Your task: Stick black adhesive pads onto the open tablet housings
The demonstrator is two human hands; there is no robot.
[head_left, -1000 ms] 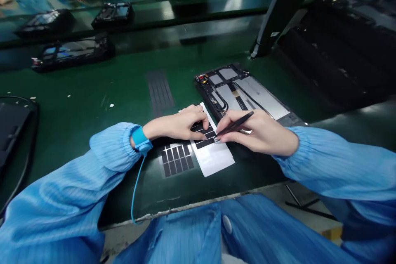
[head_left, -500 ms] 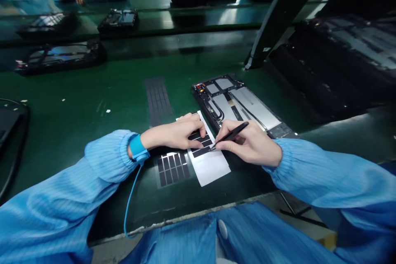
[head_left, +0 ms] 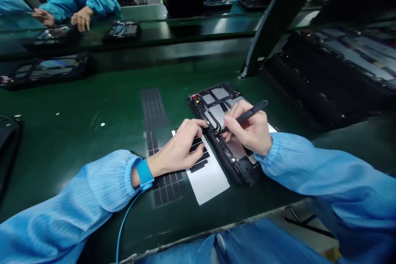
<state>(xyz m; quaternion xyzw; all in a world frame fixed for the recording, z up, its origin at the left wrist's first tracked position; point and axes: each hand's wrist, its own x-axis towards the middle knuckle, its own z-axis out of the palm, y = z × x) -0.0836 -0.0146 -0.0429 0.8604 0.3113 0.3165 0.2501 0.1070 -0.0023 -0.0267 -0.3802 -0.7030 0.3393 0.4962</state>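
Note:
My left hand [head_left: 179, 148] lies with its fingers spread on a white backing sheet [head_left: 207, 183], pressing on a row of thin black strips [head_left: 198, 159]. My right hand [head_left: 247, 130] pinches black tweezers [head_left: 247, 114], their tip over an open tablet chassis [head_left: 213, 105]. This chassis has silver panels and black cabling and lies just beyond the sheet. My right hand hides much of its middle. I cannot tell whether the tweezer tip holds a strip.
A grid of black pads [head_left: 163, 189] lies on the green bench beside the sheet, with another [head_left: 151, 107] farther on. Other tablet frames [head_left: 46, 70] lie to the left. A black post [head_left: 280, 24] rises at the right. Co-workers' hands [head_left: 82, 18] work at the far side.
My right hand has moved off the white sheet with the tweezers and now sits over the tablet chassis. My left hand stays on the strips. The whole view has shifted slightly.

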